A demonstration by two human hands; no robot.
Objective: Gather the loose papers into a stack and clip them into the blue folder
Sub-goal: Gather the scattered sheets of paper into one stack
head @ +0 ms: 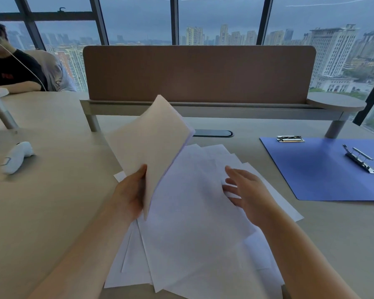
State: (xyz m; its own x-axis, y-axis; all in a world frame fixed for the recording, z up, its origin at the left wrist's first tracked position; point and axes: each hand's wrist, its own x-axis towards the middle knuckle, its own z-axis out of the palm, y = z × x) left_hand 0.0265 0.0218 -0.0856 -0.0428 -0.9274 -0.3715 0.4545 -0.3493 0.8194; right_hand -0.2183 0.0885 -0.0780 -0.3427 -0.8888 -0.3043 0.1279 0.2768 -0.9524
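the left hand [131, 190] gripped a lifted bundle of sheets [151, 143], tilted up off the desk [52, 201]. the right hand [246, 188] hovered, fingers spread, over loose papers [192, 223] fanned below. the blue folder [320, 169] lay open to the right, clips [360, 161] exposed.

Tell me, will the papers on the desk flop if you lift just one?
Probably. The loose papers look thin and lie flat, so one sheet would likely droop. They overlap, so they may slide apart. The bundle in the left hand stays straighter.

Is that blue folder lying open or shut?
Open. The blue folder lies flat on the desk with both metal clips exposed inside, and no papers in it.
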